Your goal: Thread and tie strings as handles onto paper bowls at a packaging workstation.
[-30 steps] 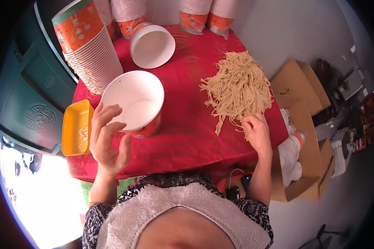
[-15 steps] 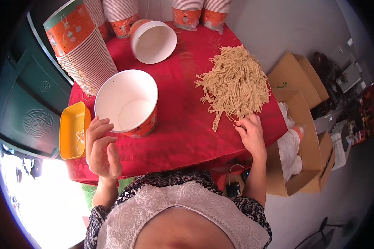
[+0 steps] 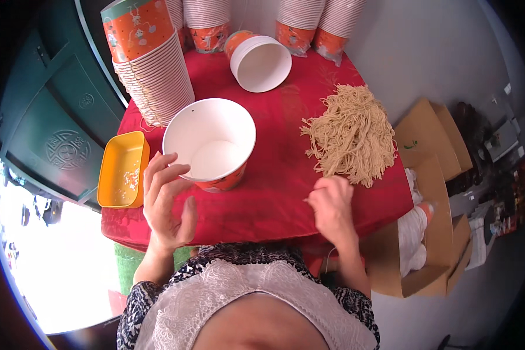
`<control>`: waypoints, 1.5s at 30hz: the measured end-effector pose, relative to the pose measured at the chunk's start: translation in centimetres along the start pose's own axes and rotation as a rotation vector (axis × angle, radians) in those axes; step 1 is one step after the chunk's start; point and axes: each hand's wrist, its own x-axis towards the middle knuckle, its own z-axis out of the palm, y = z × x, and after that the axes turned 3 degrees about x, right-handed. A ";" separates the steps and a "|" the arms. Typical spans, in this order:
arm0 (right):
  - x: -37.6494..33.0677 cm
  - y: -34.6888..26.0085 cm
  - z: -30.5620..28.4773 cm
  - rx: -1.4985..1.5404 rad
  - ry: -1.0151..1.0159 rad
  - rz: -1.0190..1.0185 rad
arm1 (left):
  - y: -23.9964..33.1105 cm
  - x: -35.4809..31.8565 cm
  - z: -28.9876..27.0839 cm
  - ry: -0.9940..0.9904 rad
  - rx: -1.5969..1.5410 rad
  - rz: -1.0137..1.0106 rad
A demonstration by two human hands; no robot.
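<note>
My left hand is raised with its fingers apart, holding nothing, at the near left side of a white paper bucket. This bucket stands upright and open, with an orange printed outside and a small dark hole near its rim. On the right lies a loose heap of tan cords. Just in front of the heap, my right hand is closed in a pinch. A small tan end pokes out beside its fingertips, apparently a cord; most of it is hidden.
A tall stack of orange and white buckets with cords hanging down it stands at left, beside a yellow tray holding small pale bits. Another bucket lies on its side at the back of the red-covered table. Cardboard boxes stand right.
My right hand has drawn back from the cord heap, toward me and the left, its fingers still pinched. My left hand stays open by the bucket. The whole view has shifted.
</note>
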 end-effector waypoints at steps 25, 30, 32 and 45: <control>7.3 -10.5 3.5 0.957 -0.075 -0.001 | 2.4 1.2 0.3 -0.145 -0.017 0.106; 6.7 -11.0 3.5 0.930 -0.097 0.029 | 2.3 0.2 0.6 -0.121 -0.061 0.129; 6.7 -11.1 3.8 0.929 -0.084 0.043 | 2.1 0.3 0.4 -0.135 -0.048 0.116; 5.9 -10.8 4.8 0.994 -0.088 0.117 | 1.8 0.0 0.3 -0.224 -0.023 0.065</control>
